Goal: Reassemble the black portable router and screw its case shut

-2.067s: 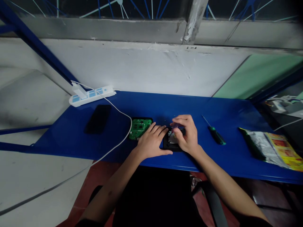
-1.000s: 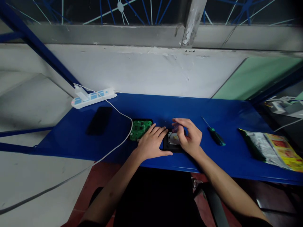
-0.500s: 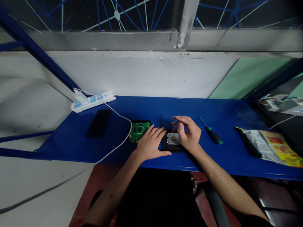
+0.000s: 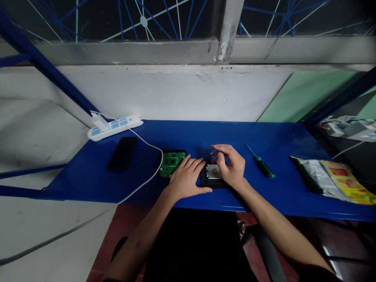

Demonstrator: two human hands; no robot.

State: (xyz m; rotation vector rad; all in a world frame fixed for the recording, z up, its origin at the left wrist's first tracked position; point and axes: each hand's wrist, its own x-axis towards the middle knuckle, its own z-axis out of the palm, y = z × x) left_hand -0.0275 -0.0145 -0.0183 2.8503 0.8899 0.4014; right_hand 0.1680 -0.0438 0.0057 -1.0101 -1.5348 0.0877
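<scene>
A black plastic housing (image 4: 205,183) with a silvery metal plate (image 4: 212,174) in it lies flat near the front of the blue table. My left hand (image 4: 185,177) rests flat with fingers spread, its fingertips and thumb at the housing's left edge. Over the housing's right part, my right hand (image 4: 233,166) is closed around a small screwdriver (image 4: 216,158) with a purplish, see-through handle. Its thin shaft slants down to the plate's left side; the tip is too small to make out. Left of my left hand, a green circuit board (image 4: 171,163) sits in a black shell, partly covered by the fingers.
A green-and-black screwdriver (image 4: 264,167) lies right of my right hand, with a yellow and silver packet (image 4: 335,178) farther right. Leftward are a black phone (image 4: 122,154) and a white power strip (image 4: 115,127). A white cable (image 4: 146,182) crosses beside the board.
The view has shifted slightly. My right hand has moved a little to the left with the screwdriver still in it; my left hand stays in place.
</scene>
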